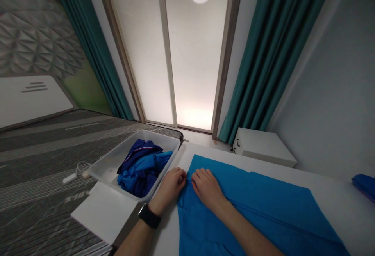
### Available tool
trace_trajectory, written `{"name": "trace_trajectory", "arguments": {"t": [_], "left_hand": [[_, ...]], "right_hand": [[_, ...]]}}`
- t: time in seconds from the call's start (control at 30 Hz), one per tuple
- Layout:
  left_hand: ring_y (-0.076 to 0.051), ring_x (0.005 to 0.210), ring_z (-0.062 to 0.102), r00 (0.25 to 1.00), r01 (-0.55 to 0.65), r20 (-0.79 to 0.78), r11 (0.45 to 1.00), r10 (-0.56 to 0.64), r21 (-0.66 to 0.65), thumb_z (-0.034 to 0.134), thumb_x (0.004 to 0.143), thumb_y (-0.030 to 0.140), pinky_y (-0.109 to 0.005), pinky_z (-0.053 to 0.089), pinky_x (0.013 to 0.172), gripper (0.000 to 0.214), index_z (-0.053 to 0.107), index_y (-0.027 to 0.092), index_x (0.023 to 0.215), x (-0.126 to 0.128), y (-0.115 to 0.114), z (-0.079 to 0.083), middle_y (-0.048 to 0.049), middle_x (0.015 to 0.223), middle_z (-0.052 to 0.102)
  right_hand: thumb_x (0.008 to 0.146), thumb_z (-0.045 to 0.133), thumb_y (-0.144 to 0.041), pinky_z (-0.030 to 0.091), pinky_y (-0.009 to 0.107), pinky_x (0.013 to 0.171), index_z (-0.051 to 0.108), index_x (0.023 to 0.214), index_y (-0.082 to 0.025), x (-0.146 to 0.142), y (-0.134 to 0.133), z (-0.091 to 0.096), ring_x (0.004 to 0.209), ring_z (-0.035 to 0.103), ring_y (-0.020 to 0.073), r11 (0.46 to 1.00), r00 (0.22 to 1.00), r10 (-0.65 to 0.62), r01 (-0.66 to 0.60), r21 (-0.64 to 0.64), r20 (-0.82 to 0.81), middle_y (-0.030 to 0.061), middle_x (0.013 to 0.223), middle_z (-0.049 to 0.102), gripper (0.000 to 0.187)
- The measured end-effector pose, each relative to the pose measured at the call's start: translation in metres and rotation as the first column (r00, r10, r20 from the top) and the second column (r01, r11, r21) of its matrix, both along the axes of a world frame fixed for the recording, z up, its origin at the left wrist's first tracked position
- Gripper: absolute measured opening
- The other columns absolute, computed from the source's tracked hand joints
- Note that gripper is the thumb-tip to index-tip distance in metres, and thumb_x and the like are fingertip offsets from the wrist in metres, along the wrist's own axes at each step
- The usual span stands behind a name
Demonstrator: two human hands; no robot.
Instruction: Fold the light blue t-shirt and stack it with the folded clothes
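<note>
A bright blue garment (254,205) lies spread flat on a white table (331,197). My left hand (171,185), with a black watch on the wrist, rests at the cloth's left edge with its fingers curled and pinching the fabric. My right hand (206,185) lies on the cloth right beside it, fingers bent down onto the same edge. Both hands meet near the garment's upper left corner.
A white plastic bin (109,162) holding crumpled blue clothes (143,166) stands left of the table on a grey patterned mattress (43,162). A white cable and plug (73,174) lie by it. A white cabinet (263,146) stands behind; more blue cloth (366,185) lies far right.
</note>
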State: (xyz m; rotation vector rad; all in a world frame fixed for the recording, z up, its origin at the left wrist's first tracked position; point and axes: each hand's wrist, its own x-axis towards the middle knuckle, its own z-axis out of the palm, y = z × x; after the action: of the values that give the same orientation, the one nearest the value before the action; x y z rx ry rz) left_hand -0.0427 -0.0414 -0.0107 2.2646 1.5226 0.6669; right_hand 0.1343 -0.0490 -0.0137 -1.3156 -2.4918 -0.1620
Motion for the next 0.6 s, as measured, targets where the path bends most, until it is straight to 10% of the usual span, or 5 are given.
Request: {"name": "trace_trajectory", "arguments": {"t": [0.37, 0.6], "left_hand": [[-0.022, 0.084, 0.058, 0.992, -0.014, -0.127, 0.999, 0.018, 0.031, 0.051, 0.091, 0.024, -0.032, 0.04, 0.074, 0.016, 0.063, 0.019, 0.081, 0.0, -0.002, 0.0, -0.0068, 0.087, 0.063], [-0.02, 0.084, 0.058, 0.977, -0.089, -0.196, 0.996, 0.087, -0.003, 0.052, 0.092, 0.026, -0.031, 0.039, 0.075, 0.019, 0.062, 0.019, 0.079, 0.007, -0.003, 0.004, -0.0052, 0.086, 0.064]], "right_hand": [[0.094, 0.043, -0.011, 0.043, 0.034, 0.088, 0.063, 0.112, -0.02, 0.015, 0.009, 0.004, 0.103, 0.056, 0.0211, 0.987, 0.979, 0.064, -0.091, -0.133, -0.194, 0.0073, 0.109, 0.066, 0.028], [0.1, 0.034, -0.034, 0.022, 0.046, 0.116, 0.041, 0.145, -0.012, 0.01, 0.047, -0.013, 0.143, 0.029, 0.0242, 0.975, 0.998, 0.063, -0.066, -0.214, -0.024, 0.0116, 0.154, 0.037, 0.051]]}}
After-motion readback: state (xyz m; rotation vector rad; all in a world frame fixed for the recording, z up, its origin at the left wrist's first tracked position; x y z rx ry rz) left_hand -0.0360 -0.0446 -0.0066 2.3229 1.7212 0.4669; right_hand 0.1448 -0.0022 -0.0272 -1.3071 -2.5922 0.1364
